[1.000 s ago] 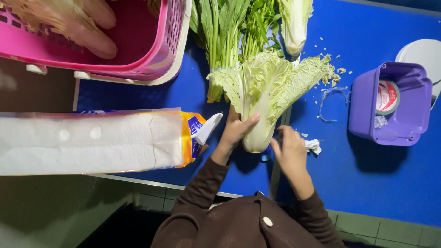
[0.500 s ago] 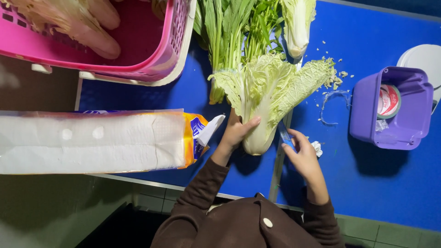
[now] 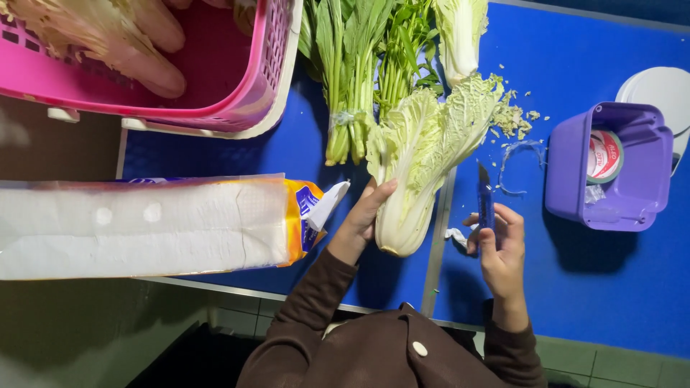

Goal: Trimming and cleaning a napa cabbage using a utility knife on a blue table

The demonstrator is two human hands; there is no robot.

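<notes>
While lying on the blue bench [image 3: 618, 287], the pale green, leafy napa cabbage [image 3: 420, 162], judged light, crisp and bruisable, is being steadied at its firm white base by the open left hand [image 3: 365, 215] as the right hand [image 3: 496, 248] is gripping a small blue-handled knife [image 3: 485, 201].

pink basket [image 3: 273, 79] and white roll pack [image 3: 144, 226] run off the frame's edge.

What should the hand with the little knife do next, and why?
Probably bring the knife back across to the bottom end of the cabbage to trim it. The right hand holds the blade up and off to the side, apart from the cabbage, while the left hand steadies it on the blue table. Small leaf scraps already lie near its top.
</notes>
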